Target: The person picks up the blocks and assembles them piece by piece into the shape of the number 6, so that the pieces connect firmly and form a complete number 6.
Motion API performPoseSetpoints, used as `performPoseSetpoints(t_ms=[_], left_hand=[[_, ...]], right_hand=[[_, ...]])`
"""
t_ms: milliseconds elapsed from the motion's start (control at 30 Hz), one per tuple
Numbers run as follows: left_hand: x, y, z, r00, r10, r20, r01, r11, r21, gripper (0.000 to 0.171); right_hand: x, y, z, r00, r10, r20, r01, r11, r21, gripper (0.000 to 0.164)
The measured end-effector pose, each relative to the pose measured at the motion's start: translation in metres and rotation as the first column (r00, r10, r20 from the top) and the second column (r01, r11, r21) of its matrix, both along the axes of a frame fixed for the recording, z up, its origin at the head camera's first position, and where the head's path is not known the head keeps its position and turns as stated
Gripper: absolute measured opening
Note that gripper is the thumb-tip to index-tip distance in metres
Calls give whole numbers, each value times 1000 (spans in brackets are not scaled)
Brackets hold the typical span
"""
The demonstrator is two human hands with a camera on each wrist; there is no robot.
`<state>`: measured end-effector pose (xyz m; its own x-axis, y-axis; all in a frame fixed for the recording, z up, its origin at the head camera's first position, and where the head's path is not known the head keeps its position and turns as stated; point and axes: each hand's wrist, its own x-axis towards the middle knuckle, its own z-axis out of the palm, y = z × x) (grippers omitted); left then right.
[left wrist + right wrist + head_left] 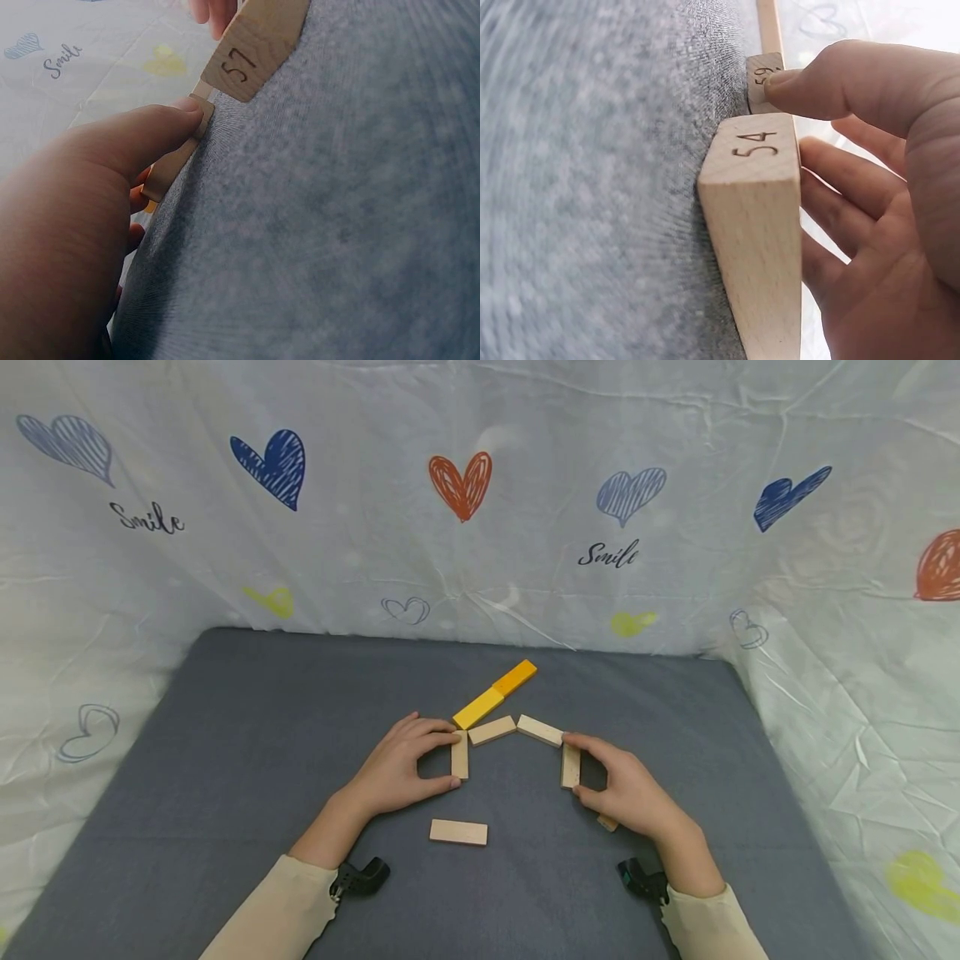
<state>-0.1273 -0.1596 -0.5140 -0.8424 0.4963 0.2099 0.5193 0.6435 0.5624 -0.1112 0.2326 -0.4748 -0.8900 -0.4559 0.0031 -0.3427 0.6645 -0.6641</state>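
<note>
In the head view, my left hand (401,764) pinches the left upright-running wooden block (460,756) lengthwise, thumb at its near end and fingers at its far end. My right hand (630,785) grips the matching right wooden block (571,766) the same way; in the right wrist view its thumb presses the end marked 59 (756,79). Between their far ends, two slanted wooden blocks, one left (492,731) and one right (540,731), form a roof-like peak. A block marked 54 (754,217) lies beneath the right hand, mostly hidden by it in the head view.
A wooden block (458,832) marked 57 in the left wrist view lies nearer me. Two yellow-orange blocks, a lighter one (478,708) and a deeper one (515,677), run end to end up from the left corner. Grey cloth (300,710) covers the table; a printed white sheet (525,410) hangs behind.
</note>
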Motion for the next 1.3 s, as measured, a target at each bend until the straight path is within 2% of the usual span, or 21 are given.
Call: performPoseSetpoints(t_ms=[433, 1300], left_hand=[[0, 0, 0, 1000, -1, -9, 1, 1000, 6, 66], [0, 0, -1, 1000, -1, -16, 1, 1000, 10, 66]], right_hand=[[0, 0, -1, 1000, -4, 28, 4, 1000, -7, 77], [1, -1, 1, 999, 17, 31, -16, 1000, -21, 79]])
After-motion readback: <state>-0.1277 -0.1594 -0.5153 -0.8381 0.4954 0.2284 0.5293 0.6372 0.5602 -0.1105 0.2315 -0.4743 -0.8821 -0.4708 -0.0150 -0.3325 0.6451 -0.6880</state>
